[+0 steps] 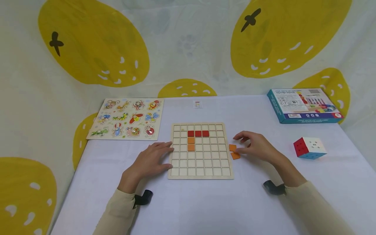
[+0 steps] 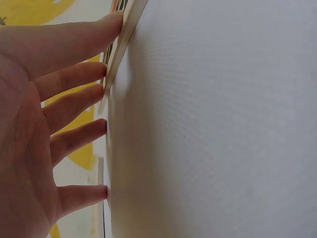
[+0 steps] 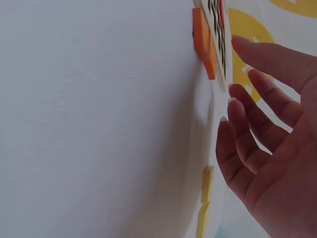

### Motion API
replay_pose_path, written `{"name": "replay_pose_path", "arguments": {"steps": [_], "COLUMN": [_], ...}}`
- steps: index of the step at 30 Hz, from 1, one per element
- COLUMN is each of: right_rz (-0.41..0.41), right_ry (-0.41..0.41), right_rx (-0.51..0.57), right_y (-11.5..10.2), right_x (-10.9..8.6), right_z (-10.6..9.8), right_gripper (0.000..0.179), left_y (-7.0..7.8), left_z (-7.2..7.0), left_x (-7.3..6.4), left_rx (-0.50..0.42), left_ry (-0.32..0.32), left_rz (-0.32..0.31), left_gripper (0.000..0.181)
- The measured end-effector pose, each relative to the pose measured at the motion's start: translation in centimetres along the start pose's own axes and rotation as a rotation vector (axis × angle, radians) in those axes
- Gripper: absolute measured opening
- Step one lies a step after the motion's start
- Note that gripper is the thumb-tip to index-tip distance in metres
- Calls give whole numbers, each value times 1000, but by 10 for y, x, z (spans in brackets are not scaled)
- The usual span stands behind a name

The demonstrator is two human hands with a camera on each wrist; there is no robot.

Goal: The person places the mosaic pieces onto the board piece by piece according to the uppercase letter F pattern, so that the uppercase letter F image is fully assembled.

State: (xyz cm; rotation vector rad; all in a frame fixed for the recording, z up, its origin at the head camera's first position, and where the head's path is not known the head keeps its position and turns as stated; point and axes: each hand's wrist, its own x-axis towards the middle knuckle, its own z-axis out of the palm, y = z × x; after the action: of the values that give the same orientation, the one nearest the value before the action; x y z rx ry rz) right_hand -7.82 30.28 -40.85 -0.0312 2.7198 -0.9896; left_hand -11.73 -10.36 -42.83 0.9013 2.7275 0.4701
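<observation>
A wooden grid board (image 1: pixel 201 177) lies flat on the table. Three red tiles (image 1: pixel 198 133) form a row in it, and two orange tiles (image 1: pixel 191 144) run downward below the leftmost red one. My left hand (image 1: pixel 149 160) has its fingers extended, thumb and fingertips at the board's left edge (image 2: pixel 121 47). To the right of the board lie two loose orange tiles (image 1: pixel 235 155). Over them hovers my right hand (image 1: pixel 258 147), fingers loosely bent and holding nothing. Two yellow pieces (image 3: pixel 206 186) show low in the right wrist view; the hand hides them from the head view.
An insect picture puzzle (image 1: pixel 126 119) sits at the back left. At the back right is a boxed toy set (image 1: pixel 305 106), with a puzzle cube (image 1: pixel 309 147) nearer on the right. A small printed card (image 1: pixel 197 104) lies behind the board. Fruit-patterned cloth hangs behind the table.
</observation>
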Motion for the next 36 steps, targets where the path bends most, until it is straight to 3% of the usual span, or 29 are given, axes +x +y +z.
{"name": "replay_pose_path", "arguments": {"steps": [14, 36], "right_rz": [-33, -92], "right_ry": [21, 47], "right_rx": [-6, 10], "right_y": [14, 10], "right_x": [-2, 0], "right_z": [13, 15], "right_gripper": [39, 21], "left_y": [0, 0], "left_z": [0, 0], "left_x": [-1, 0], "left_rx": [-5, -5], "left_ry": [1, 1], "left_rz": [2, 0], "left_gripper": [63, 63]}}
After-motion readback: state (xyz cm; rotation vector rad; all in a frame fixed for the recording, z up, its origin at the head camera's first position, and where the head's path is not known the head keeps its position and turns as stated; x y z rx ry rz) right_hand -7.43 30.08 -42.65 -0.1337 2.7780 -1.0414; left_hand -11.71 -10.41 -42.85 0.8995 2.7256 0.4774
